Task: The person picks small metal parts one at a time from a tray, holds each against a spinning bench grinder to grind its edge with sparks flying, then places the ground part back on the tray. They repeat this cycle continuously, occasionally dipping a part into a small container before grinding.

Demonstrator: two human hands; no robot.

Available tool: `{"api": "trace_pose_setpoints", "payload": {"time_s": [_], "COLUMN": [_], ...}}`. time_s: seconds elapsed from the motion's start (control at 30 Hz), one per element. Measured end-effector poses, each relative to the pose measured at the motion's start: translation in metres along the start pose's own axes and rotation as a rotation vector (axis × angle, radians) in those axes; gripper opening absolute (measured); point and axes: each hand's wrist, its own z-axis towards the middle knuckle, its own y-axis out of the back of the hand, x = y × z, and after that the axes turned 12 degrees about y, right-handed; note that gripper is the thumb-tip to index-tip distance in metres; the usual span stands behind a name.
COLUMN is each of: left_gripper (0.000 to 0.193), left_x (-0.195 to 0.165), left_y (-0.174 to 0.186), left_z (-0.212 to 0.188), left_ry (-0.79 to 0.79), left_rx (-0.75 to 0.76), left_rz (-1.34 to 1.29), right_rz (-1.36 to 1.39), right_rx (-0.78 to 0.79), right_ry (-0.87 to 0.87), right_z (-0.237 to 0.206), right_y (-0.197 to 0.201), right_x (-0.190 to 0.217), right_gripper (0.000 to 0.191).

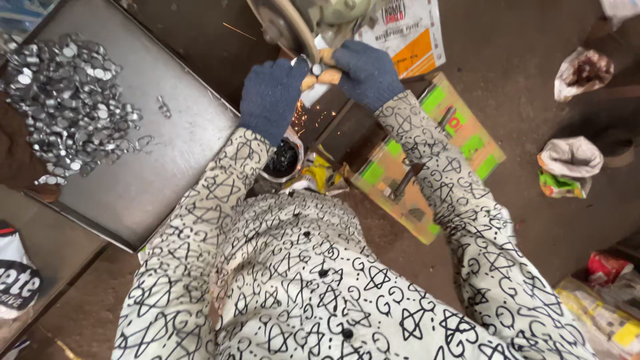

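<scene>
From the head view, both hands wear dark blue knit gloves. The left hand (pixel 270 93) and the right hand (pixel 365 72) are up near the top of the picture, close together. Between them is a small metal piece (pixel 316 69). The bare fingertips (pixel 327 75) poke out of the gloves and pinch it from both sides, so each grip is closed tight on the small metal piece. The piece sits right in the middle of the two grips and touches the edge of the grinding wheel (pixel 283 23) just above it. Orange sparks (pixel 305 117) fly down below the hands.

Under the hands there is a small bag of dark bits (pixel 283 159). To the left lies a flat metal tray (pixel 167 153) with a big heap of shiny metal caps (pixel 67 100) on it, well apart from the hands. To the right, on the floor, lies a green and tan cardboard box (pixel 427 167). The sleeves (pixel 440 167) are white with black shapes.
</scene>
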Motion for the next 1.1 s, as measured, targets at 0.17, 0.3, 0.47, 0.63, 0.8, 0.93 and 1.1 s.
{"api": "trace_pose_setpoints", "payload": {"time_s": [0.17,0.3,0.47,0.63,0.8,0.93,1.1], "left_gripper": [0.025,0.035,0.050,0.036,0.039,0.043,0.027], "left_x": [0.001,0.053,0.143,0.087,-0.001,-0.007,0.006], "left_y": [0.034,0.035,0.012,-0.003,0.023,0.035,0.009], "left_z": [-0.035,-0.069,-0.086,-0.099,-0.072,-0.027,0.010], "left_ry": [-0.011,0.294,0.846,0.677,0.464,0.123,0.032], "left_rx": [0.207,-0.141,-0.143,0.089,0.237,-0.108,0.050], "left_rz": [-0.315,-0.470,0.200,-0.807,-1.218,-0.126,0.081], "right_rz": [1.372,2.194,1.605,1.255,1.230,0.199,-0.218], "right_rx": [-0.990,-0.662,-0.387,-0.305,-0.354,-0.298,-0.153], "right_ry": [-0.646,-0.649,-1.076,-0.978,-0.866,-0.478,-0.258], "right_z": [-0.044,-0.071,-0.057,-0.015,-0.015,0.002,0.003], "right_y": [-0.080,-0.123,-0.133,-0.117,-0.044,-0.016,-0.005], "right_x": [0.081,0.154,0.184,0.161,0.132,0.103,0.073], "right_gripper": [0.035,0.036,0.029,0.033,0.033,0.029,0.026]}}
